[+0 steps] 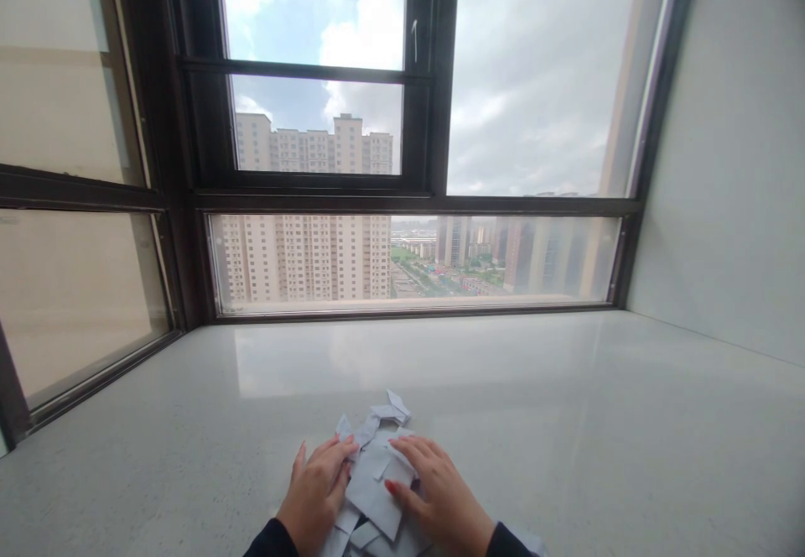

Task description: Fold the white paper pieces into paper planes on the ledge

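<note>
A loose heap of white paper pieces [381, 490] lies on the pale, speckled sill, some flat and some folded or bent. My left hand [319, 486] rests against the left side of the heap, its fingers apart and touching the paper edges. From the right, my right hand [437, 490] reaches over the heap. Its fingertips lie on the paper, and the thumb, with a red nail, is spread away over a larger flat piece. Neither hand grips a piece that I can make out. Paper under both palms is partly hidden.
The glossy sill [528, 406] stretches to a dark-framed window [415, 205] at the back, with tall buildings outside. More framed glass [81, 288] stands on the left. A white wall [723, 205] borders the right side.
</note>
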Motion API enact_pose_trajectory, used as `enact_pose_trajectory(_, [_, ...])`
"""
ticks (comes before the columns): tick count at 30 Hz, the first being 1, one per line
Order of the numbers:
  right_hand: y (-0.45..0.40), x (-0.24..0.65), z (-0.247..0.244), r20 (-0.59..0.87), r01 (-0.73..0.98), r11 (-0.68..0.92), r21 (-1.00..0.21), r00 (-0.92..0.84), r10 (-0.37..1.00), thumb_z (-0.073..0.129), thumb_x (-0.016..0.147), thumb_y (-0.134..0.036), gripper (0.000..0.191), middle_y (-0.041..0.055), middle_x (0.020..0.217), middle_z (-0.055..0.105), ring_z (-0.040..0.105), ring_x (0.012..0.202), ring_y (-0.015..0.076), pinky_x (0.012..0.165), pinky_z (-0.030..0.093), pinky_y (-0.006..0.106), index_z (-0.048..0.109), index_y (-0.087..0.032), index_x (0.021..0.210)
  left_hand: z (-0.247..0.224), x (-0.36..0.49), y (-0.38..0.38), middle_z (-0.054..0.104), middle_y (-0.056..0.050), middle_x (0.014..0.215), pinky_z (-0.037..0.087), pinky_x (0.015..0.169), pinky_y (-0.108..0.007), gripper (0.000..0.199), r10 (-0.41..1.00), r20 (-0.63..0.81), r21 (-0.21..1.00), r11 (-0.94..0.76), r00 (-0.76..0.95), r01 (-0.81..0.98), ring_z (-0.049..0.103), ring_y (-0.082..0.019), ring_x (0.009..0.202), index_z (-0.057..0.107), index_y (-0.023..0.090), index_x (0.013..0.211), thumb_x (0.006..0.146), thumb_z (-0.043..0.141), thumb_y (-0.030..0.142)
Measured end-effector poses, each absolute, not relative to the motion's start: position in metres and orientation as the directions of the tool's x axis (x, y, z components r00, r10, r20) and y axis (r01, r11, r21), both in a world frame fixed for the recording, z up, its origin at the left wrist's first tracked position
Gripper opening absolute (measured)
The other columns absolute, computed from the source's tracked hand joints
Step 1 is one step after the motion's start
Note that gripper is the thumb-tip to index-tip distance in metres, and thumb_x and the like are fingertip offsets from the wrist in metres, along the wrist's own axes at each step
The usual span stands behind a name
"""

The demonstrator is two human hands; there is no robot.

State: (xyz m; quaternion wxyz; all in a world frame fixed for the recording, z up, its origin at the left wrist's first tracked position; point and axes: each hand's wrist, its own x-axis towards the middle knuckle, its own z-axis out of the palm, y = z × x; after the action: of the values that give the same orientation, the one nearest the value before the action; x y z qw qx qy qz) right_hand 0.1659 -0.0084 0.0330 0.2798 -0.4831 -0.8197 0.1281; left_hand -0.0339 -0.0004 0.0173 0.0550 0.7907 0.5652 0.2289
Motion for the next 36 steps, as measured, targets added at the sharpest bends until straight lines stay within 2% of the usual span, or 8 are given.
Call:
enact_pose_trajectory(6, [-0.014,0.161,0.042,0.347,0.577,0.617,-0.536,-0.515,0.784,0.047,0.076,-0.044,0.042,0.0073,0.099,0.06,0.052,0.093,0.021,0.083,0.038,0.031,0.05,-0.02,0.111,0.024,-0.036,-0.004,0.056,-0.005,0.115,0.015,0.093,-0.061,0.03,0.892,0.362,0.308,-0.39,0.272,0.868,0.043,-0.025,0.112,0.056,0.03,0.103,0.077,0.043,0.029])
enact_pose_trajectory(9, [-0.015,0.161,0.046,0.339,0.564,0.668,-0.486,-0.583,0.739,0.06,0.061,-0.053,0.066,0.0089,0.113,0.053,0.045,0.103,0.0248,0.09,0.032,0.034,0.046,-0.02,0.117,0.023,-0.038,-0.004,0.054,-0.005,0.118,0.014,0.094,-0.06,0.03,0.894,0.385,0.297,-0.356,0.23,0.886,0.041,-0.025,0.113,0.055,0.03,0.105,0.078,0.042,0.03])
enact_pose_trajectory(12, [-0.013,0.162,0.04,0.291,0.634,0.631,-0.447,-0.564,0.773,0.068,0.049,-0.051,0.083,0.0088,0.122,0.046,0.039,0.111,0.0276,0.095,0.026,0.037,0.04,-0.021,0.122,0.019,-0.041,-0.001,0.053,-0.006,0.118,0.015,0.094,-0.059,0.031,0.875,0.411,0.302,-0.394,0.255,0.868,0.041,-0.024,0.113,0.053,0.03,0.108,0.079,0.041,0.032])
enact_pose_trajectory(17, [-0.005,0.167,0.028,0.368,0.742,0.469,-0.479,-0.315,0.875,0.05,0.073,-0.023,0.045,0.0096,0.116,0.05,0.043,0.107,0.0232,0.092,0.031,0.036,0.044,-0.018,0.118,0.014,-0.043,0.003,0.052,-0.005,0.12,0.02,0.094,-0.057,0.034,0.859,0.424,0.299,-0.431,0.286,0.852,0.041,-0.024,0.114,0.05,0.031,0.111,0.08,0.038,0.037])
enact_pose_trajectory(20, [-0.001,0.17,0.026,0.432,0.725,0.456,-0.517,-0.239,0.87,0.042,0.076,-0.017,0.037,0.0098,0.109,0.055,0.046,0.103,0.022,0.09,0.035,0.035,0.048,-0.017,0.112,0.014,-0.039,0.0,0.047,-0.004,0.125,0.024,0.096,-0.05,0.042,0.818,0.435,0.273,-0.518,0.376,0.811,0.037,-0.024,0.117,0.042,0.031,0.119,0.079,0.038,0.044])
enact_pose_trajectory(26, [-0.005,0.167,0.026,0.489,0.634,0.579,-0.512,-0.339,0.804,0.048,0.074,-0.023,0.042,0.0103,0.105,0.057,0.048,0.101,0.0221,0.088,0.038,0.034,0.045,-0.015,0.115,0.012,-0.026,-0.009,0.048,-0.002,0.124,0.014,0.1,-0.05,0.056,0.705,0.443,0.183,-0.675,0.553,0.714,0.035,-0.027,0.118,0.045,0.032,0.117,0.067,0.046,0.058])
enact_pose_trajectory(33, [-0.012,0.164,0.034,0.473,0.597,0.664,-0.45,-0.472,0.744,0.048,0.072,-0.019,0.052,0.0092,0.118,0.051,0.039,0.112,0.0217,0.094,0.031,0.034,0.038,-0.016,0.123,0.013,-0.04,0.003,0.054,-0.006,0.117,0.034,0.095,-0.041,0.038,0.796,0.438,0.303,-0.568,0.418,0.765,0.048,-0.022,0.108,0.048,0.026,0.116,0.08,0.04,0.035])
enact_pose_trajectory(36, [-0.012,0.162,0.033,0.366,0.649,0.636,-0.418,-0.521,0.771,0.053,0.071,-0.026,0.044,0.0049,0.112,0.056,0.041,0.11,0.0239,0.094,0.028,0.039,0.048,-0.024,0.115,0.016,-0.04,0.003,0.056,-0.006,0.115,0.035,0.094,-0.041,0.037,0.827,0.447,0.319,-0.504,0.342,0.803,0.049,-0.022,0.107,0.049,0.024,0.114,0.079,0.039,0.026])
